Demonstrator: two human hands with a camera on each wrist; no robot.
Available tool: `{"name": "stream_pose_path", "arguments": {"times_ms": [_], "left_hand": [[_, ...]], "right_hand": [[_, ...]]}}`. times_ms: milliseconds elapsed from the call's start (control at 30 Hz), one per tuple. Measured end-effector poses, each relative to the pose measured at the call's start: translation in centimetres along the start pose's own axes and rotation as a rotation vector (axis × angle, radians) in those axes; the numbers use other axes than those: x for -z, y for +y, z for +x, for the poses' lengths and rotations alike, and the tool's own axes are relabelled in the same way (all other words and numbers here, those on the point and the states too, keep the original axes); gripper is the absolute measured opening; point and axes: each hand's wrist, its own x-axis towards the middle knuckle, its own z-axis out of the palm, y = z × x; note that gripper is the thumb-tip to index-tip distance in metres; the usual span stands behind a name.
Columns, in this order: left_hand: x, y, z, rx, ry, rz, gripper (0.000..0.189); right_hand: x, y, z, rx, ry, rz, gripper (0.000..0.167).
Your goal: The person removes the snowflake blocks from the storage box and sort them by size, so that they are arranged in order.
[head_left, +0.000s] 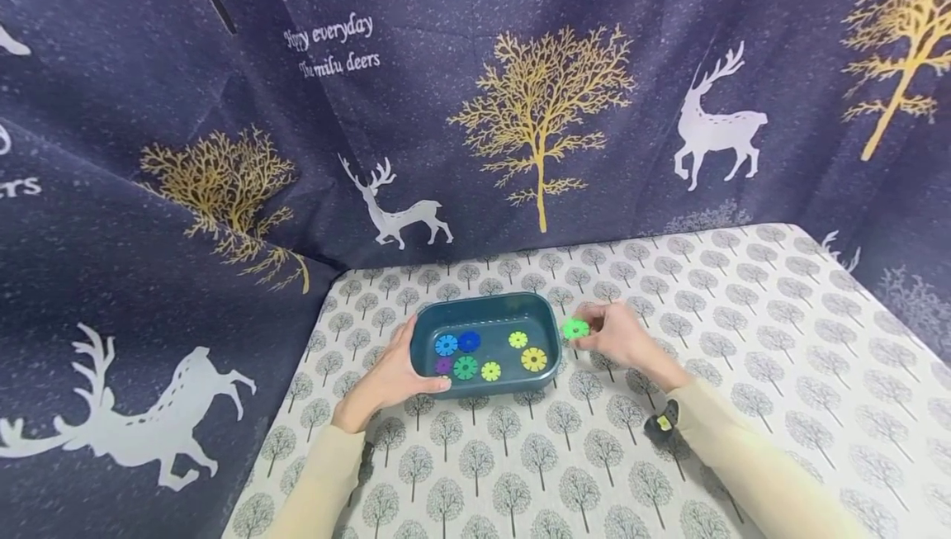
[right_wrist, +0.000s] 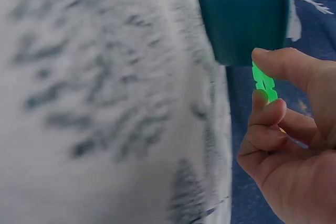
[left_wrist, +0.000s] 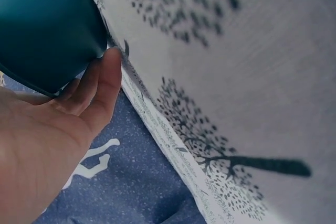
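Head view, clock read about the middle of the teal basin (head_left: 483, 313): left hand (head_left: 394, 374), at 8 o'clock, thumb and fingers clamped on the basin's corner; seven notched discs (head_left: 466, 368) inside, blue and purple toward 9, green at 7, yellow toward 6 and 3; bright green disc (head_left: 575, 329), just outside at 3; right hand (head_left: 618, 334), pinching it.

Eight notched discs (head_left: 575, 329), one basin (head_left: 486, 313)

green disc (head_left: 575, 329), tree-patterned tablecloth (head_left: 572, 460)
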Motion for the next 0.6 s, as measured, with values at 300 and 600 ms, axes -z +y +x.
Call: {"name": "stream_pose_path", "arguments": {"times_ms": [300, 600], "left_hand": [[0.06, -0.08, 0.44, 0.009, 0.003, 0.024, 0.146], [-0.19, -0.16, 0.46, 0.019, -0.002, 0.035, 0.149]], "right_hand": [[-0.45, 0.5, 0.66, -0.047, -0.05, -0.038, 0.044], [-1.06, 0.37, 0.97, -0.121, -0.092, -0.076, 0.047]]}}
